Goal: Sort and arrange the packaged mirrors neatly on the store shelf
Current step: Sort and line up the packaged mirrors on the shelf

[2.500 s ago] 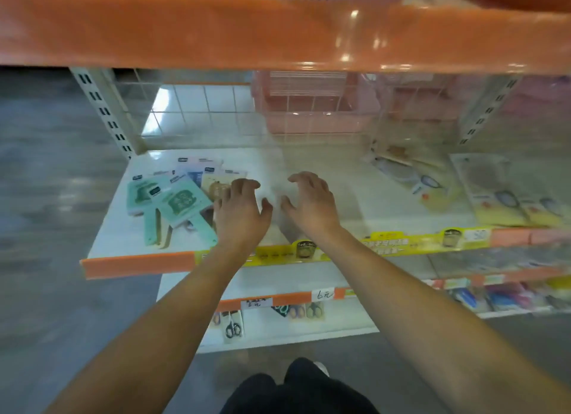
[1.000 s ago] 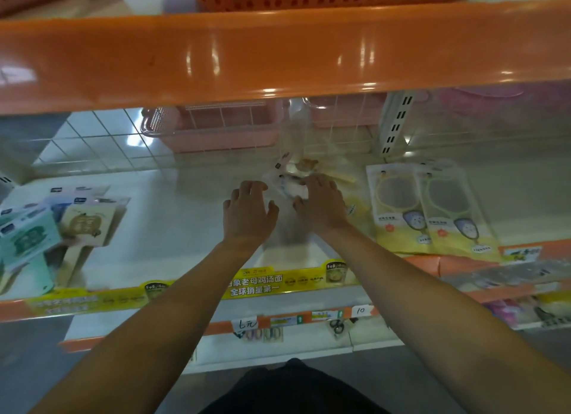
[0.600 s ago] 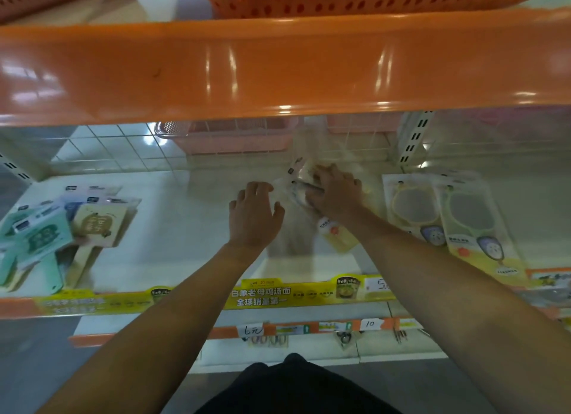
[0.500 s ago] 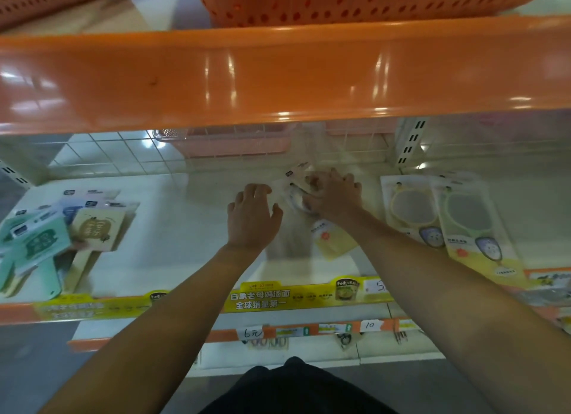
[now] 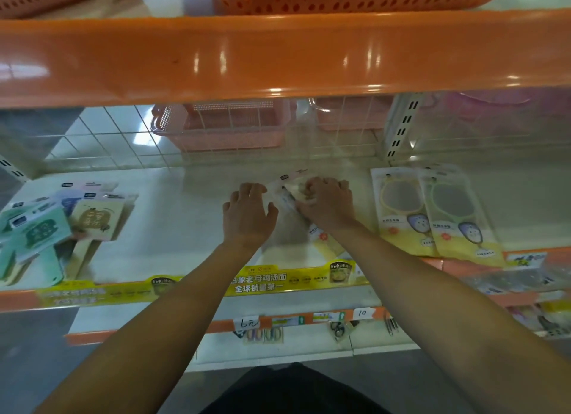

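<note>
Right hand (image 5: 324, 205) has its grip curled on the yellow mirror pack (image 5: 323, 239) mid-shelf, left hand (image 5: 247, 217) spread flat beside it. Slick film: it could slide crooked against the 2 laid packs (image 5: 432, 216).

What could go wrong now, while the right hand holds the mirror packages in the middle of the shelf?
The right hand grips several overlapped mirror packages at once, so one may slip out and skew. The left hand only rests beside them, giving little support. Pushed right, they could disturb the two yellow mirror packs already lying straight.
</note>
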Action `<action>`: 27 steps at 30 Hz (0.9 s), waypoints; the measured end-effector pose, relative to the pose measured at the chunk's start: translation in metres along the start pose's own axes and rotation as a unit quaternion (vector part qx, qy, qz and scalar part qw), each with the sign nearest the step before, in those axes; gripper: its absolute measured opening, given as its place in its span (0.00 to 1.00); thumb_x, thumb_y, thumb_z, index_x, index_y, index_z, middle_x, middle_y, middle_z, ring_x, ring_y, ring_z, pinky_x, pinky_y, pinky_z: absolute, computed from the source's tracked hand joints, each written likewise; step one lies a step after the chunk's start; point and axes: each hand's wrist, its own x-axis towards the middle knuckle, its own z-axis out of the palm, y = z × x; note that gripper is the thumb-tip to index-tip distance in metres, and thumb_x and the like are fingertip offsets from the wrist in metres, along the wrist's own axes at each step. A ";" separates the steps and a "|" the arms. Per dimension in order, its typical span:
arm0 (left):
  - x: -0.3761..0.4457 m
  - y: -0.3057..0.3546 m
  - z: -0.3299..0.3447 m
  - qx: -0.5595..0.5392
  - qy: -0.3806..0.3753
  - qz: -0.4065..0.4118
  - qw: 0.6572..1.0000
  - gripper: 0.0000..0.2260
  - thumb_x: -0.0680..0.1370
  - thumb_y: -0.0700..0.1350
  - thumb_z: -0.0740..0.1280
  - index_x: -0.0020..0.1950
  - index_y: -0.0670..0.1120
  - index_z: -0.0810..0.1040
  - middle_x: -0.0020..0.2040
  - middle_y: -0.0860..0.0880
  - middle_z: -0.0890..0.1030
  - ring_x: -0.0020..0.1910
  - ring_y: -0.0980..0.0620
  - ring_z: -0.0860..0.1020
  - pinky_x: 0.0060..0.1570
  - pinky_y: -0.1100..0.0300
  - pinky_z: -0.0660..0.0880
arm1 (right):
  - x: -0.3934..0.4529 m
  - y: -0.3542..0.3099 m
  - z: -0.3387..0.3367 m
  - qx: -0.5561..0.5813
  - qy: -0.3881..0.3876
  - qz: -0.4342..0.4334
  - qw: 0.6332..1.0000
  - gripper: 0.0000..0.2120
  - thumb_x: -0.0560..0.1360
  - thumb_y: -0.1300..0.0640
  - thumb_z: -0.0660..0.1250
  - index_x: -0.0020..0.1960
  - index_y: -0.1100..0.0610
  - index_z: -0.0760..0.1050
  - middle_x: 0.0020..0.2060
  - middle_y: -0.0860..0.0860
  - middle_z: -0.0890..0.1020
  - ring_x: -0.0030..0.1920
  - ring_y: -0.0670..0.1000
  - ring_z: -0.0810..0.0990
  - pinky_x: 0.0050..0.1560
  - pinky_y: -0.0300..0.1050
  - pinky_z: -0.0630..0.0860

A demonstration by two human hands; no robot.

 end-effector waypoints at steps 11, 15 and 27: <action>-0.036 -0.062 -0.041 0.017 0.053 -0.062 0.997 0.16 0.76 0.50 0.64 0.62 0.48 0.73 0.61 0.47 0.73 0.58 0.44 0.73 0.54 0.50 0.68 | -0.033 -0.088 0.022 0.010 -0.005 -0.064 0.998 0.26 0.67 0.39 0.69 0.62 0.47 0.73 0.65 0.54 0.70 0.64 0.60 0.65 0.63 0.51 0.64; -0.052 -0.112 -0.074 0.030 0.089 -0.068 0.993 0.16 0.75 0.49 0.66 0.60 0.45 0.74 0.58 0.44 0.76 0.55 0.40 0.75 0.50 0.48 0.70 | -0.048 -0.142 0.043 0.010 -0.021 -0.092 0.995 0.26 0.69 0.38 0.68 0.63 0.48 0.72 0.68 0.51 0.68 0.65 0.60 0.65 0.64 0.50 0.63; -0.103 -0.286 -0.180 0.069 0.140 -0.172 0.973 0.16 0.75 0.50 0.65 0.59 0.44 0.75 0.57 0.42 0.76 0.55 0.38 0.74 0.50 0.46 0.70 | -0.088 -0.344 0.130 0.061 -0.021 -0.208 0.976 0.22 0.69 0.40 0.69 0.59 0.48 0.74 0.64 0.47 0.70 0.60 0.59 0.67 0.61 0.49 0.66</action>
